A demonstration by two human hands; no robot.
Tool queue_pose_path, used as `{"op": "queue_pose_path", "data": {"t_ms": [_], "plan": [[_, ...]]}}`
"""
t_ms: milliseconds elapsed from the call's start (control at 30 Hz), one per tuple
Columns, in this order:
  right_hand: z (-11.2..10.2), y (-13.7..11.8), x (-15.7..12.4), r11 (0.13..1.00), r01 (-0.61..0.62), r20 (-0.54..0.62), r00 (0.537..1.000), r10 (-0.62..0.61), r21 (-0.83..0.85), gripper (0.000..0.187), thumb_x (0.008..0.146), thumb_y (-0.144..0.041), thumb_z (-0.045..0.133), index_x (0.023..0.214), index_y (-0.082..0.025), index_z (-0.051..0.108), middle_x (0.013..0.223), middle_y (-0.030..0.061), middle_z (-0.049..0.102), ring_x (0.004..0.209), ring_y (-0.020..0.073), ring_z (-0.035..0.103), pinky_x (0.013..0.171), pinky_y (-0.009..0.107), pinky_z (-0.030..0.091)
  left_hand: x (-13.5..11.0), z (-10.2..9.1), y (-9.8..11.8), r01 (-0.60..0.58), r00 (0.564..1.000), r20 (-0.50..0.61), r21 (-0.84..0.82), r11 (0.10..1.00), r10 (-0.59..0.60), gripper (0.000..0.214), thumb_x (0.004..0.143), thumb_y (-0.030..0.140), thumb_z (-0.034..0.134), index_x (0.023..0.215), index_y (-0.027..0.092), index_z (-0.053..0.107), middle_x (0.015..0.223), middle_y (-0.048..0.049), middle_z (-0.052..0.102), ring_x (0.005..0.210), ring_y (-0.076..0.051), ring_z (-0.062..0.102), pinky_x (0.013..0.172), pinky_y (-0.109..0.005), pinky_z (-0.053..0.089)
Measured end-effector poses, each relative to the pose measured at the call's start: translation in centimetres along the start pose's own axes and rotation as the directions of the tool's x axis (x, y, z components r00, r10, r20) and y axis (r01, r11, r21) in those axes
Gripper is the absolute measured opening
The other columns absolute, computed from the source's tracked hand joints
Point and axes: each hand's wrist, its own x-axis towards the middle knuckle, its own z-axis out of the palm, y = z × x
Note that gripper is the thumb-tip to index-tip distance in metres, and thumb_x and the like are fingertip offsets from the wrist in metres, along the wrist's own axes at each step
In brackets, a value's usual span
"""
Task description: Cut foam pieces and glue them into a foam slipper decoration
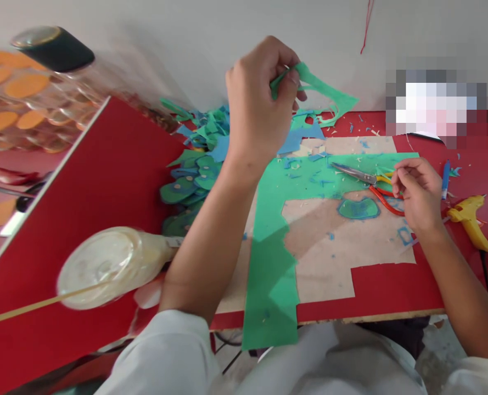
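Raised near the wall, my left hand (264, 99) pinches a thin green scrap of felt-like sheet (338, 99) with cut-out gaps. At the right, my right hand (420, 192) has its fingers curled at the handles of the scissors (361, 174), one yellow and one red. Their blades point left over a larger green sheet (272, 263), which hangs past the table's front edge. Just below the scissors lies a small rounded green piece (359, 208) with a blue outline. Layered green and blue cut pieces (194, 178) are piled left of my left forearm.
A yellow glue gun (472, 219) and a blue marker-like stick (445, 178) lie at the right. Beige board (321, 274) covers part of the red table. Scraps (214, 126) heap against the wall. Leftward are a container with a stick (104, 269), a red panel (116, 181) and a clear jar (46, 93).
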Motion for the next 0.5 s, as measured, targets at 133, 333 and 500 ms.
{"op": "queue_pose_path", "data": {"t_ms": [133, 333, 500], "plan": [[0.4, -0.1, -0.5, 1.0, 0.003, 0.019, 1.0, -0.002, -0.022, 0.014, 0.093, -0.039, 0.086, 0.093, -0.029, 0.076, 0.077, -0.0016, 0.066, 0.058, 0.0129, 0.054, 0.05, 0.03, 0.042, -0.3, 0.1, 0.7, 0.048, 0.994, 0.101, -0.068, 0.997, -0.041, 0.021, 0.096, 0.012, 0.057, 0.085, 0.029, 0.052, 0.062, 0.0043, 0.061, 0.06, -0.017, 0.065, 0.067, -0.037, 0.049], [0.7, 0.2, -0.8, 1.0, -0.015, 0.087, 0.996, 0.014, 0.017, 0.031, 0.089, -0.044, 0.092, 0.116, -0.037, 0.077, 0.12, 0.0022, 0.072, 0.066, 0.013, 0.059, 0.052, 0.031, 0.05, -0.6, 0.5, 1.6, 0.219, 0.895, 0.436, -0.251, 0.943, -0.092, 0.01, 0.093, 0.027, 0.063, 0.084, 0.029, 0.06, 0.061, 0.0029, 0.059, 0.055, -0.017, 0.056, 0.057, -0.037, 0.042], [1.1, 0.1, -1.4, 0.998, -0.057, 0.233, 0.971, 0.049, 0.03, 0.046, 0.09, -0.052, 0.091, 0.131, -0.041, 0.076, 0.135, 0.0038, 0.075, 0.077, 0.0169, 0.066, 0.054, 0.032, 0.054, -1.4, 1.2, 1.6, 0.168, 0.771, 0.636, -0.14, 0.976, -0.041, 0.014, 0.098, 0.034, 0.065, 0.087, 0.026, 0.068, 0.063, 0.0027, 0.058, 0.059, -0.014, 0.056, 0.061, -0.032, 0.047]]}}
